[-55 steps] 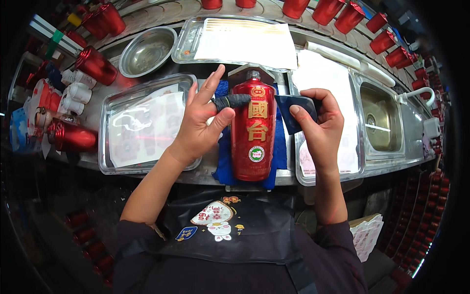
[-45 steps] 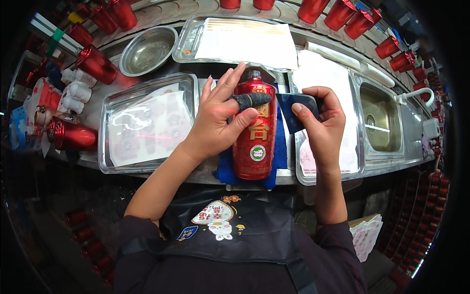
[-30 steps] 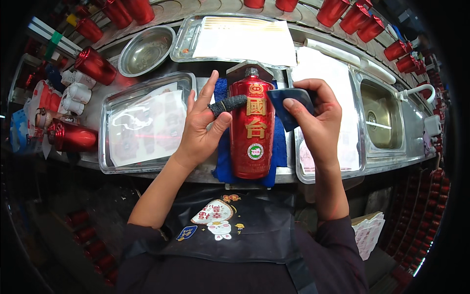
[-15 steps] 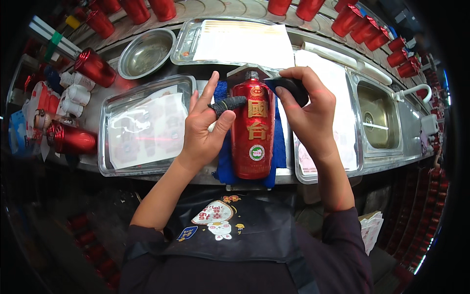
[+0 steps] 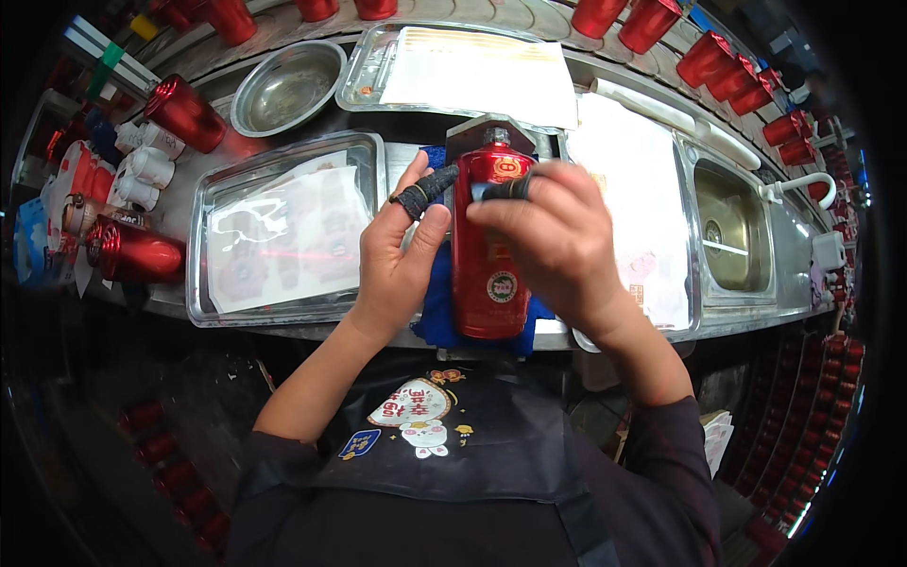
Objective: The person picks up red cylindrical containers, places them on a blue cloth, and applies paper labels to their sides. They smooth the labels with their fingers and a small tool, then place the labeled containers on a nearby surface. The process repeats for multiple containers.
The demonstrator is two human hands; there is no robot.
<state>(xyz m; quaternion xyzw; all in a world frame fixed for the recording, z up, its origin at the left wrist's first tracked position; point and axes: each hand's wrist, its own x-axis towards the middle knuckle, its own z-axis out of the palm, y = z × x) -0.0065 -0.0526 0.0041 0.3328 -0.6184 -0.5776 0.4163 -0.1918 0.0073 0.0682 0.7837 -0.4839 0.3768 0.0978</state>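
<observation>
A glossy red bottle [image 5: 480, 307] with gold characters and a round green-and-white badge lies on a blue cloth [image 5: 437, 317], its neck away from me. My left hand [image 5: 397, 255] is at the bottle's left side with fingers extended. A dark wrapping [image 5: 425, 192] covers its index finger, whose tip touches the bottle's left edge near the shoulder. Closed around a flat black scraper-like tool [image 5: 503, 191], my right hand [image 5: 557, 241] reaches across the bottle's front. Motion blurs these fingers, and the hand covers much of the gold lettering. The tool's edge meets the upper label area.
Left of the bottle, a metal tray [image 5: 198, 283] holds printed sheets in liquid. A metal bowl [image 5: 248, 109] and another sheet-filled tray [image 5: 354, 90] stand behind. At right are white sheets [image 5: 642, 170] and a sink [image 5: 732, 213]. Red bottles [image 5: 142, 253] lie far left; others line the back.
My right hand has moved left from beside the bottle's shoulder to across its front, carrying the black tool. My left hand stays beside the bottle, and the view has shifted slightly.
</observation>
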